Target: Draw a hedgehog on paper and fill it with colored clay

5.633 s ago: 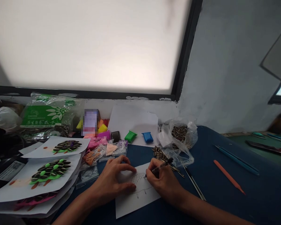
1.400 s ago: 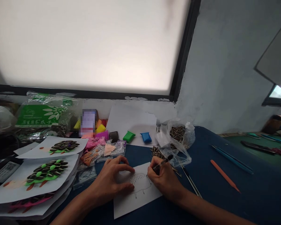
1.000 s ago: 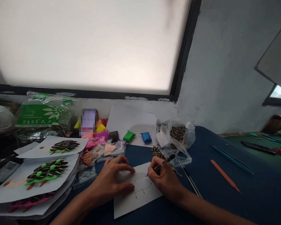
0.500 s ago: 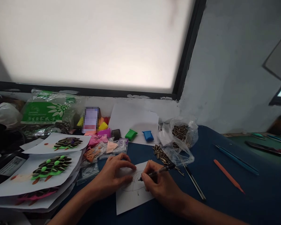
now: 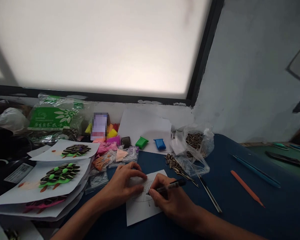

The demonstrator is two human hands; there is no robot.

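A black pen is pinched in my right hand, its tip down at the drawing on a small white sheet of paper. Thin lines on the sheet form a rounded outline with short strokes inside; my fingers partly cover it. My left hand rests on the sheet's left side, thumb and fingers apart, holding nothing. Just behind the sheet lie loose sunflower seeds, beside a clear plastic bag with more seeds. To the right of my right hand is a second pen.
At left lies a stack of paper sheets bearing hedgehog pictures made with seeds. Green and blue packets sit toward the wall, near bagged coloured clay. An orange tool and blue tweezers lie at right.
The pen tip has shifted slightly left over the drawing, and the pen leans at a flatter angle. My left hand stays on the paper. The whole view has shifted a little.
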